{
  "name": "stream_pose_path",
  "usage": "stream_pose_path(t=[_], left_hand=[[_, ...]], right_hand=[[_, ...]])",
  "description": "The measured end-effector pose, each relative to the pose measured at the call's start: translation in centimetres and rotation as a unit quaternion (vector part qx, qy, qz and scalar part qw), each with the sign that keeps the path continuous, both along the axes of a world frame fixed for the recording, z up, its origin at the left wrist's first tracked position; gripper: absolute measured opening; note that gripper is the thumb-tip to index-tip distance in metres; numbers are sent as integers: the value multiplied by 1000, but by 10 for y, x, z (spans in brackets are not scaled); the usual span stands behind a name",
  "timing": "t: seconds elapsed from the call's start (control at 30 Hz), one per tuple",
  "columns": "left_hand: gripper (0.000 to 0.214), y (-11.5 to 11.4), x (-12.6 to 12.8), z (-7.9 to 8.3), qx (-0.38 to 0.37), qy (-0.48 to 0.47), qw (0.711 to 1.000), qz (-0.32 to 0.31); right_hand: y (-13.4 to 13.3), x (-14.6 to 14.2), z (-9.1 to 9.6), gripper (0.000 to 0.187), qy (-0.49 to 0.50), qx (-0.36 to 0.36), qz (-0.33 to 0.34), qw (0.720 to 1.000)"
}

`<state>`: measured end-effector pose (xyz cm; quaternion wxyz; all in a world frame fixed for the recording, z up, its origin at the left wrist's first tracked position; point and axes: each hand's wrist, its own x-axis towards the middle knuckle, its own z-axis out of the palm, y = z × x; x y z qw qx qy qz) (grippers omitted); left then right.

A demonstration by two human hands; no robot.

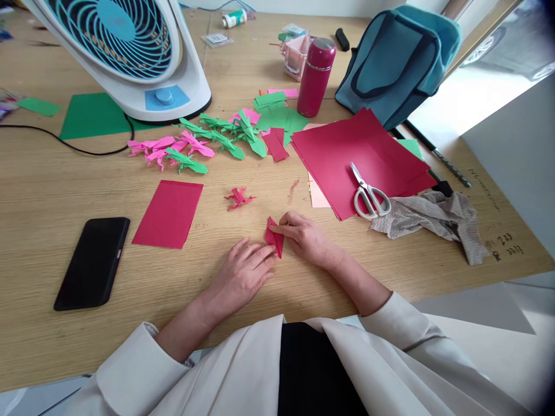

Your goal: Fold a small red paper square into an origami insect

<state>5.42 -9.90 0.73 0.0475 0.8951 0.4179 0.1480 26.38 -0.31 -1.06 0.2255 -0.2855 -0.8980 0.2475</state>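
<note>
A small piece of red paper [274,241], folded to a narrow pointed diamond shape, lies on the table before me. My right hand [309,238] holds its right side, the index finger stretched across the paper and the other fingers curled. At the lower end, my left hand [245,270] rests low on the table with its fingertips holding the paper's edge; its thumb is partly hidden. Just beyond sits a small red folded paper figure [239,198] with thin legs. To the left, a flat red paper sheet [169,214] lies apart from both hands.
Green [223,138] and pink folded paper figures [165,147] lie behind, near a fan [186,81]. White-handled scissors [368,196] rest on large red sheets [329,150] beside a crumpled cloth [433,216]. A phone [92,263], red flask [316,81] and blue bag [390,63] stand or lie around.
</note>
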Motion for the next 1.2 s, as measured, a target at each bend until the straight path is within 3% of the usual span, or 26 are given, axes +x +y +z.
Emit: stream_pose_path(t=[0.77, 1.2], left_hand=[[28, -2, 6, 5, -16, -15, 1000, -4], [31, -1, 18, -5, -7, -11, 1000, 24]], right_hand=[[0, 0, -4, 36, -4, 9, -4, 1000], [0, 0, -4, 35, -2, 3, -4, 1000]])
